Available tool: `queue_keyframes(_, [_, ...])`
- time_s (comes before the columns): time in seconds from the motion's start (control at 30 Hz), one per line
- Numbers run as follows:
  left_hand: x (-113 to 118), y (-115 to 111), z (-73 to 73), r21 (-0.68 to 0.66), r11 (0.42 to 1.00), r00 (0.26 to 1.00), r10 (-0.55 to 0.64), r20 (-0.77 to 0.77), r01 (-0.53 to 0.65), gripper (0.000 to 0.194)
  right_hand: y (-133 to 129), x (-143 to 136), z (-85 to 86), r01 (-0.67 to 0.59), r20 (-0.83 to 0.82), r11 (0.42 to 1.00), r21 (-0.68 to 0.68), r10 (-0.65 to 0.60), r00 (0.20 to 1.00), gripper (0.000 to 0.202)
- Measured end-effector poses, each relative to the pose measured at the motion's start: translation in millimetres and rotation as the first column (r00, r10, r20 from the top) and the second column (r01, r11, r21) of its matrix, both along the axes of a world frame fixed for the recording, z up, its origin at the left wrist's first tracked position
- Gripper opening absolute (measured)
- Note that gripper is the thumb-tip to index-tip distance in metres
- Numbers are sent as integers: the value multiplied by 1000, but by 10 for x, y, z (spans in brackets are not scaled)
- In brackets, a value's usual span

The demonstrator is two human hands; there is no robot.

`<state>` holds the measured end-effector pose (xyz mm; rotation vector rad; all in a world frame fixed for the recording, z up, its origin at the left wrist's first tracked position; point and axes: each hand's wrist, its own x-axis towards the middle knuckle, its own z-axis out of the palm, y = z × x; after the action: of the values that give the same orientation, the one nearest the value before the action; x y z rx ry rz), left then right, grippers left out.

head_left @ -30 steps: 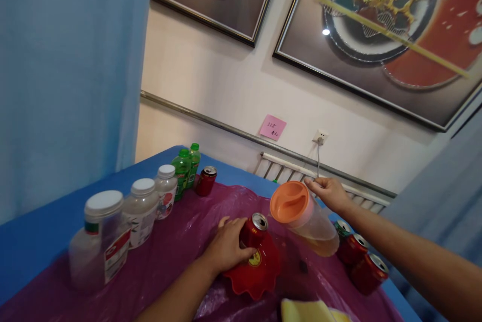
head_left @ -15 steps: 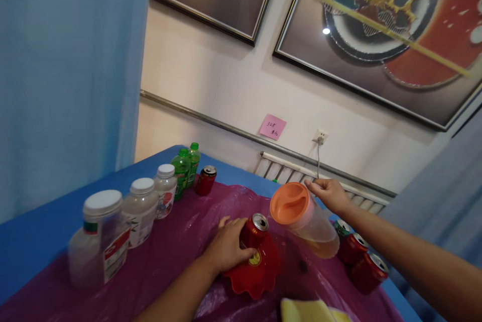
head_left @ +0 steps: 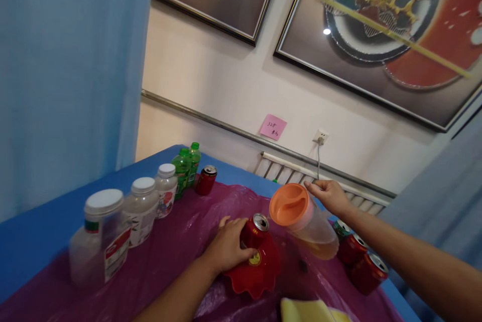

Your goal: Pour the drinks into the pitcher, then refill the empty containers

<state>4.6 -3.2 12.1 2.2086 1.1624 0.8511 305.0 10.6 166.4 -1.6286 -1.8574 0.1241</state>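
Observation:
My left hand (head_left: 229,246) is wrapped around a red drink can (head_left: 254,231) with an opened top. The can stands in a red dish with a wavy rim (head_left: 252,282). In my right hand (head_left: 331,196) is a clear plastic pitcher (head_left: 314,234) with an orange lid (head_left: 289,205), tilted toward the can. Its spout side is close to the can's top, and some pale brownish liquid lies in its lower part. The pitcher's handle is mostly hidden behind my fingers and the body. Whether liquid is flowing I cannot make out.
White-capped clear jars (head_left: 103,241) and green-capped bottles (head_left: 181,171) line the left side, with a red can (head_left: 206,180) beyond. Several cans (head_left: 369,273) stand at the right. A yellow cloth (head_left: 307,310) lies at the front on purple plastic sheeting (head_left: 169,266).
Almost nothing differs. The pitcher and my right hand sit very slightly lower, while my left hand and the can hold the same position.

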Motion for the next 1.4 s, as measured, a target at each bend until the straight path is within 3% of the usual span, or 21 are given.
queue_keyframes(1.4, [2,-3,-17,-1,1000,1000,-6,8,6,56,-22,-9,44,8,11,1000,-21,-8,1000,57])
